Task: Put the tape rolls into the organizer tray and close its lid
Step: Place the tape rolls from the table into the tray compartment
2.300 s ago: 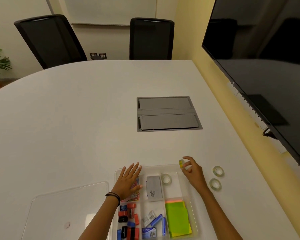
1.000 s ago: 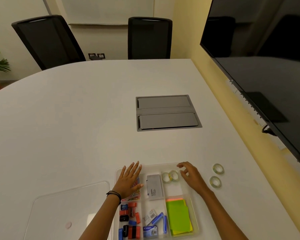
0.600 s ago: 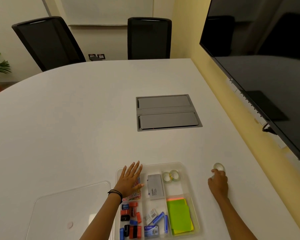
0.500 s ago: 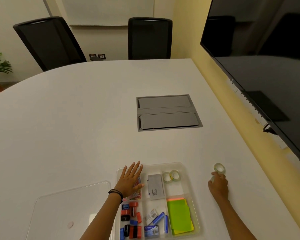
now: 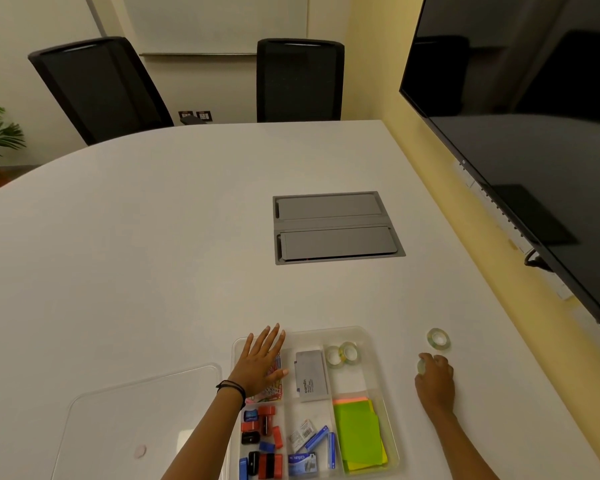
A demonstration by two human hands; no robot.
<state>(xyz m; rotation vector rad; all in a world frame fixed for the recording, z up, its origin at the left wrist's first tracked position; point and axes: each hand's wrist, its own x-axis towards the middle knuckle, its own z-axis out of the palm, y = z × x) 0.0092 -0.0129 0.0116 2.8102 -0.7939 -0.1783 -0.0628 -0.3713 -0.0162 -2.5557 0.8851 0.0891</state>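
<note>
The clear organizer tray (image 5: 371,344) lies on the white table near me. Two tape rolls (image 5: 342,354) rest in its far right compartment. My left hand (image 5: 262,362) lies flat, fingers spread, over the tray's far left compartment with paper clips. To the right of the tray, my right hand (image 5: 434,374) has its fingers closed around a tape roll (image 5: 421,366) on the table; only the roll's left edge shows. Another tape roll (image 5: 438,338) lies free on the table just beyond that hand. The clear lid (image 5: 142,420) lies flat to the left of the tray.
The tray also holds a grey case (image 5: 311,375), green sticky notes (image 5: 359,433), red and blue clips (image 5: 260,441) and staple boxes. A grey cable hatch (image 5: 336,228) sits mid-table. A large dark screen (image 5: 534,133) hangs on the right. Two black chairs (image 5: 298,79) stand at the far side.
My right hand dropped a tape roll into the tray beside the first one, then moved right onto the nearer of two rolls on the table. My left hand stayed on the tray.
</note>
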